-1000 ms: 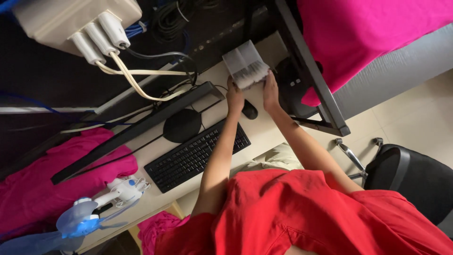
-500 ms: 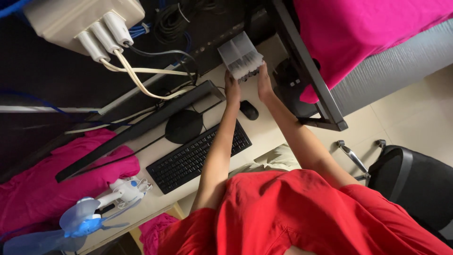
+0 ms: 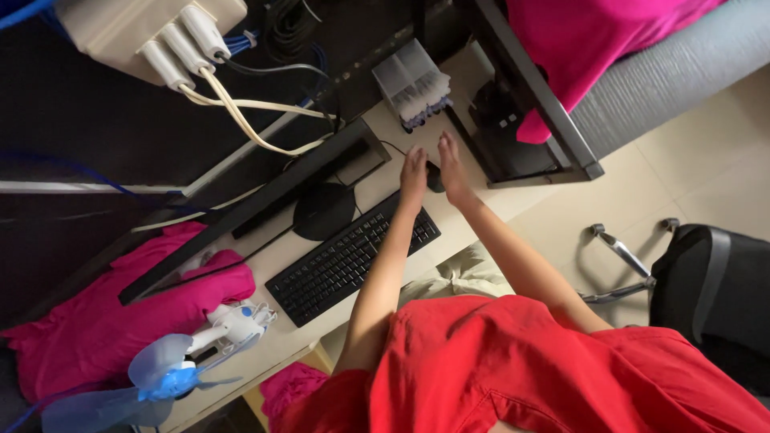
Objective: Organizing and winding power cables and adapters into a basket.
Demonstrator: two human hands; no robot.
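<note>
My left hand lies flat and empty over the keyboard's right end; my right hand is open too, fingers covering the mouse. The clear box stands free beyond them at the tabletop's far edge.

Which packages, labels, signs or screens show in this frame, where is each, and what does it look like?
Monitor: on the desk behind the keyboard, seen edge-on from above; thin, black, long; its display face is hidden.
Clear plastic box: at the far end of the desk, just beyond the left hand and right hand; rectangular, translucent white, with purple-tipped contents at its near edge.
No labels or signs can be made out.
</note>
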